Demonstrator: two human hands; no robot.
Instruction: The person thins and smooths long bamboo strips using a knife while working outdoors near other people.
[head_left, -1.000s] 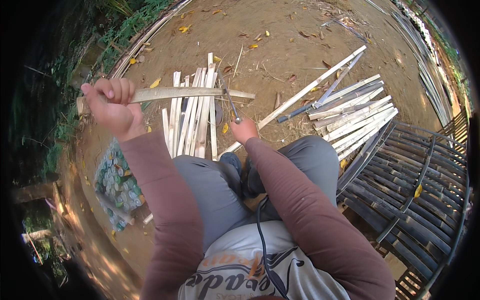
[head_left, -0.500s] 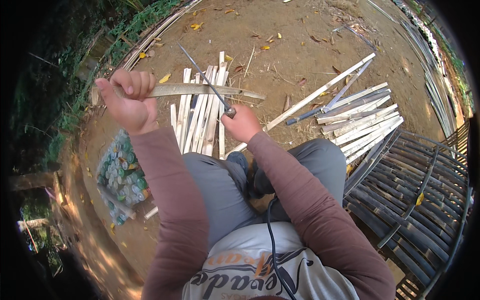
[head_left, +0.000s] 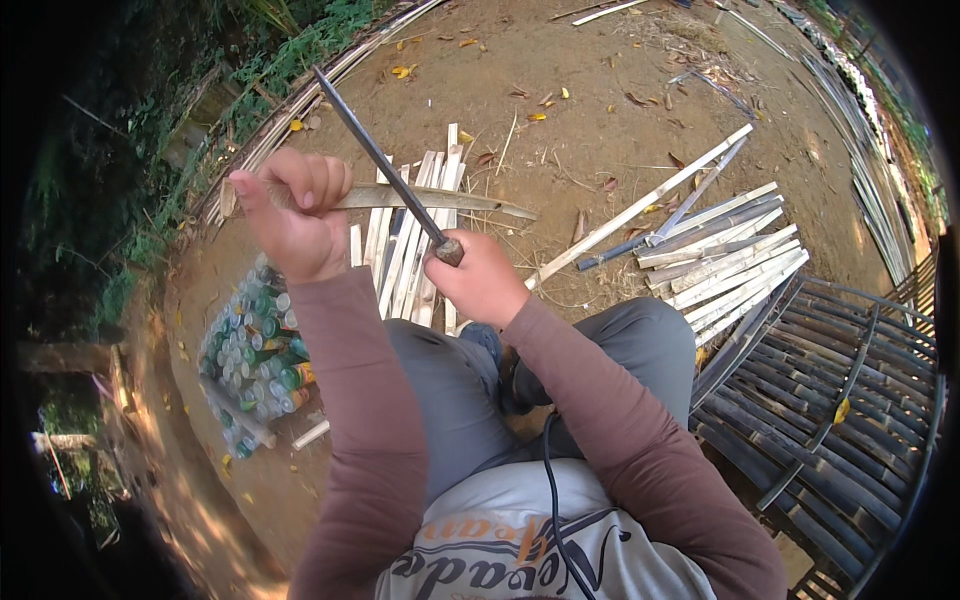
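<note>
My left hand (head_left: 300,213) is closed round a flat bamboo strip (head_left: 440,199), its thumb pointing out to the left. The strip runs to the right, roughly level, and ends in a thin tip. In my right hand (head_left: 480,280) is a long-bladed knife (head_left: 375,150), gripped by its short handle. Its dark, narrow blade slants up and to the left, crossing the strip just right of my left hand. Whether the edge touches the strip I cannot tell. Below lies a bundle of pale bamboo strips (head_left: 408,265) on the ground.
Another stack of split bamboo (head_left: 725,250) lies to the right, with a long pale strip (head_left: 640,205) beside it. At the lower right stands a dark bamboo slat bench (head_left: 820,400). A heap of bottles (head_left: 255,350) lies left of my knees. A black cable (head_left: 550,480) hangs over my shirt.
My left hand has shifted right along with the strip in it. The knife's blade has tilted further left, showing more of its flat side, and my right hand has dropped slightly.
</note>
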